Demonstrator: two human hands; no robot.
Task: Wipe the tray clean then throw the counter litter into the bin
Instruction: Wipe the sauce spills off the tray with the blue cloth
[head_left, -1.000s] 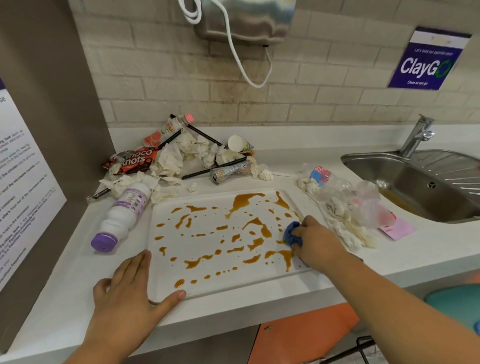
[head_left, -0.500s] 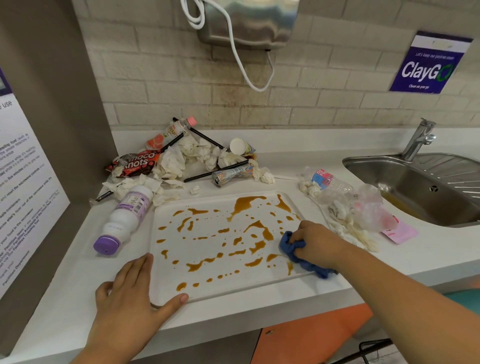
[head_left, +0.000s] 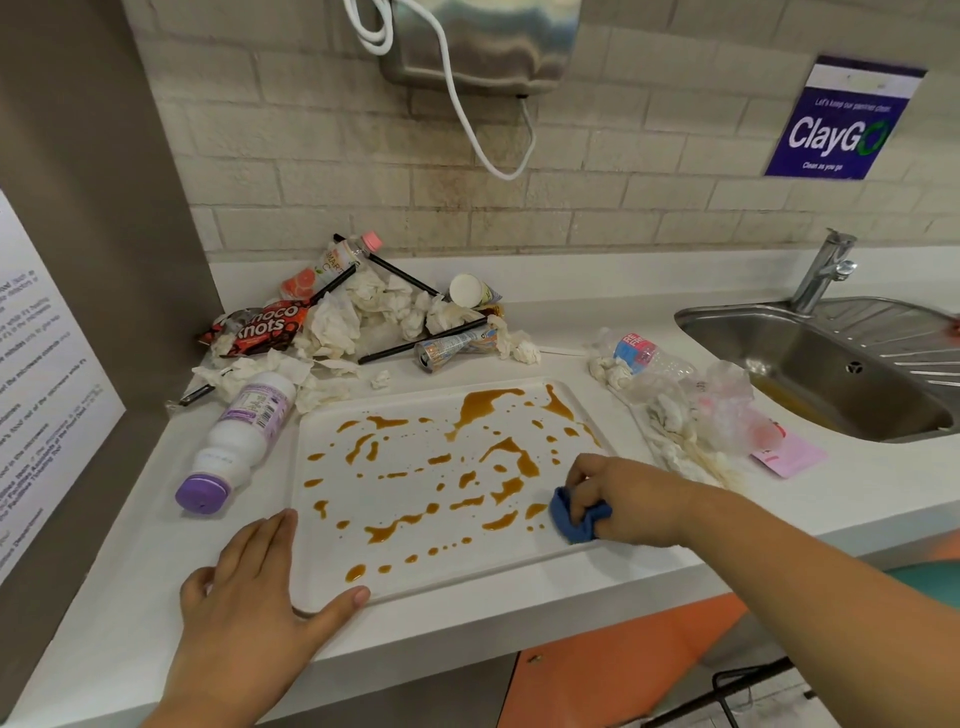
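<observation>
White counter (head_left: 130, 597) runs below a wall of pale bricks (head_left: 363, 156), and both hands work at its front edge.

The fingers (head_left: 584, 475) of the right hand (head_left: 628, 499) are curled tightly round a crumpled blue cloth (head_left: 574, 519) and press it down on the tray (head_left: 332, 545), near its front right corner. The left hand (head_left: 249, 587) lies flat on the counter at the front left corner of the tray. Its fingers (head_left: 265, 535) are straight and close together, just beside the left rim, and the thumb (head_left: 348, 600) is spread to the side and touches the front rim.

The tray is white and lies flat in the middle of the counter. Brown sauce stains (head_left: 483, 402) cover most of it, in spots and longer streaks.

Left of the tray a white bottle (head_left: 239, 441) with a purple cap lies on its side. Behind the tray there is a heap of litter: crumpled tissues (head_left: 337, 327), a Choco Knots wrapper (head_left: 260, 325), black straws (head_left: 421, 343), a squeezed can (head_left: 457, 345), a bottle with a pink cap (head_left: 327, 270) and a paper cup (head_left: 470, 291). Right of the tray lie a clear water bottle (head_left: 649, 356), more tissues, a thin plastic bag (head_left: 722, 410) and a pink paper (head_left: 789, 454).

Further right a steel sink (head_left: 727, 332) is set in the counter, with a tap (head_left: 826, 270) behind it. On the wall hang a blue ClayGo sign (head_left: 841, 130) and a metal box (head_left: 483, 41) with a white cord (head_left: 467, 119).
</observation>
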